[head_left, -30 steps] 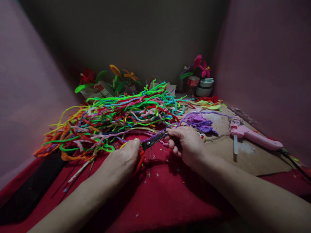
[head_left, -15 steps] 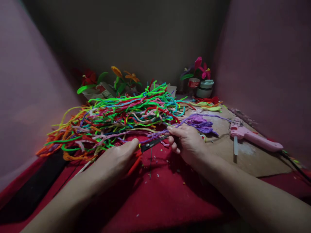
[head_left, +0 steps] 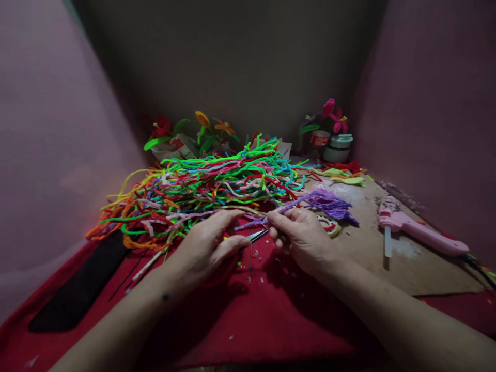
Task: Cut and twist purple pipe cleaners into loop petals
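My left hand [head_left: 215,237] is closed around a pair of scissors, whose handles are mostly hidden under the fingers. The scissor blades [head_left: 258,236] point right, just below the purple pipe cleaner. Opposite, my right hand [head_left: 300,232] pinches a purple pipe cleaner [head_left: 251,225] between thumb and forefinger. One end of it reaches left to the fingers of my left hand; whether they touch it I cannot tell. A looped purple pipe-cleaner bundle [head_left: 329,202] lies behind my right hand on the cardboard. Beyond both hands spreads a heap of multicoloured pipe cleaners [head_left: 232,175].
A pink glue gun [head_left: 426,232] rests on the cardboard sheet [head_left: 372,268] at the right. A round roll [head_left: 334,227] lies beside my right hand. Pipe-cleaner flowers [head_left: 222,126] and a lidded jar [head_left: 338,148] stand behind. A black flat object [head_left: 77,289] lies left on the red cloth [head_left: 248,330].
The scissors have turned in my left hand, and their blades now show silvery. The purple strand's long rightward tail has drawn in, its end now near my left fingers. The view has shifted.
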`<action>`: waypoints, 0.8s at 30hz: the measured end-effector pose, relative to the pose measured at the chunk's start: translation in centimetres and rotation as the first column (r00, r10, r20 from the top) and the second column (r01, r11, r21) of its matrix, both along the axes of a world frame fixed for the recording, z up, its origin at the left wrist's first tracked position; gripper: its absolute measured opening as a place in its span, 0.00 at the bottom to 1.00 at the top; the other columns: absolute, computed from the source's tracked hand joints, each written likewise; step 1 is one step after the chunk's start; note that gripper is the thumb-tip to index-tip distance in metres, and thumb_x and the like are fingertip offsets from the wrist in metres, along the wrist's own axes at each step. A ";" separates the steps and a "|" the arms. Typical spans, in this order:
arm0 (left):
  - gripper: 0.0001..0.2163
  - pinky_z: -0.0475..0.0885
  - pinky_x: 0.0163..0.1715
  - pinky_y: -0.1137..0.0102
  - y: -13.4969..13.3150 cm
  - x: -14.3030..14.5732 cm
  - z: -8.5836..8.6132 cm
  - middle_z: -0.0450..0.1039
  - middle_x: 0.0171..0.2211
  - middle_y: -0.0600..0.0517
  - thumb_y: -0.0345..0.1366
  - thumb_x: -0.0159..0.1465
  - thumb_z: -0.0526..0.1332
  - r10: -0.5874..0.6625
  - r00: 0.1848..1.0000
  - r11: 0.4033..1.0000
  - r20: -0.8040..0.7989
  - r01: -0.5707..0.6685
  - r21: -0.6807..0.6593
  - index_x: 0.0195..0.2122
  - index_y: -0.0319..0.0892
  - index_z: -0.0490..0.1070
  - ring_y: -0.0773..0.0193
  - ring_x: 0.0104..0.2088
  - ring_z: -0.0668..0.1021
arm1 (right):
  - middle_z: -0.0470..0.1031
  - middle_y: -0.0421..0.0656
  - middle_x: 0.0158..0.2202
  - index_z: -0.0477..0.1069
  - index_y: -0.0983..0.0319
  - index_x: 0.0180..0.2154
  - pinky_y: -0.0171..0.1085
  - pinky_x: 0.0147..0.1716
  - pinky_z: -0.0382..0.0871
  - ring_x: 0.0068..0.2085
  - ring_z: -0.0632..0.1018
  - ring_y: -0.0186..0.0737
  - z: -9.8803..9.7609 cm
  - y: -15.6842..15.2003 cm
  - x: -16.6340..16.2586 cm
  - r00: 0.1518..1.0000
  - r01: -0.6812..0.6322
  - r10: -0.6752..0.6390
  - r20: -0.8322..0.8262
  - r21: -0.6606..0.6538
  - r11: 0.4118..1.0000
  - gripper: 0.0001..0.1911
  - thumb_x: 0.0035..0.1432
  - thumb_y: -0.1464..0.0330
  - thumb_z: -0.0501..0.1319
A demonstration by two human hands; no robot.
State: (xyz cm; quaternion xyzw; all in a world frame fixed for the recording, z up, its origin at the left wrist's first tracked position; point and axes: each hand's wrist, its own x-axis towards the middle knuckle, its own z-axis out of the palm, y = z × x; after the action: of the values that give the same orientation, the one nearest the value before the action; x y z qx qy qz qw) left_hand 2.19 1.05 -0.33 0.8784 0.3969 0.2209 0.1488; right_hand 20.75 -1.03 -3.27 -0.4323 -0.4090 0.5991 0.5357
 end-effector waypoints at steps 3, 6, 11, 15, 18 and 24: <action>0.10 0.63 0.30 0.76 -1.0 1.2 -1.1 0.72 0.30 0.52 0.38 0.62 0.51 -0.026 0.999 1.000 0.029 0.026 0.000 0.39 0.42 0.68 0.68 0.28 0.72 | 0.63 0.35 0.15 0.65 0.63 0.22 0.29 0.14 0.53 0.15 0.61 0.26 -0.3 -0.4 -0.5 0.981 -0.007 -0.012 0.192 0.099 0.995 0.14 0.52 0.60 0.57; 0.12 0.59 0.23 0.76 -1.9 1.8 -1.9 0.62 0.19 0.56 0.37 0.62 0.49 -0.039 0.999 0.999 0.013 0.039 0.016 0.26 0.40 0.67 0.71 0.19 0.64 | 0.65 0.37 0.19 0.64 0.63 0.20 0.31 0.23 0.58 0.22 0.64 0.29 -0.6 -0.8 -1.0 0.871 0.091 -0.263 0.415 0.389 0.917 0.13 0.53 0.64 0.56; 0.13 0.56 0.22 0.76 -1.7 2.0 -1.2 0.57 0.18 0.57 0.39 0.62 0.49 0.012 0.994 0.982 0.105 0.008 -0.187 0.25 0.40 0.65 0.72 0.19 0.60 | 0.65 0.37 0.19 0.65 0.64 0.23 0.30 0.20 0.57 0.20 0.65 0.29 -0.5 -0.4 -1.3 0.939 0.157 -0.231 0.253 0.284 0.946 0.11 0.51 0.63 0.57; 0.14 0.57 0.22 0.77 -0.4 1.0 -0.4 0.59 0.19 0.56 0.42 0.60 0.51 0.021 0.990 0.928 0.141 0.033 -0.372 0.24 0.39 0.67 0.71 0.21 0.61 | 0.72 0.42 0.22 0.68 0.66 0.26 0.29 0.18 0.60 0.19 0.70 0.30 0.2 0.8 -0.4 0.971 0.103 -0.075 -0.227 0.115 0.988 0.11 0.50 0.63 0.59; 0.15 0.58 0.22 0.77 0.5 -0.3 0.0 0.60 0.20 0.56 0.44 0.59 0.52 0.046 0.990 0.899 0.133 0.017 -0.439 0.23 0.39 0.66 0.71 0.22 0.62 | 0.74 0.44 0.23 0.68 0.67 0.24 0.28 0.16 0.60 0.19 0.71 0.30 1.2 1.5 0.8 0.915 0.172 -0.137 -0.380 0.059 0.983 0.08 0.48 0.67 0.60; 0.13 0.60 0.24 0.77 1.9 -2.2 1.3 0.63 0.22 0.55 0.44 0.56 0.57 0.117 0.985 0.873 0.126 -0.042 -0.486 0.24 0.38 0.69 0.70 0.24 0.65 | 0.71 0.42 0.18 0.69 0.67 0.26 0.27 0.13 0.58 0.17 0.70 0.29 2.1 1.5 2.1 0.861 0.256 -0.243 -0.446 -0.032 0.966 0.07 0.50 0.68 0.59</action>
State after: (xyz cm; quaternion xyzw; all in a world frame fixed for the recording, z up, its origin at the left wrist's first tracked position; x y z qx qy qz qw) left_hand -0.05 2.91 0.95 0.7773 0.4626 0.1873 0.3830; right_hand 22.88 0.48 -1.13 -0.3253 -0.2242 0.6019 0.6940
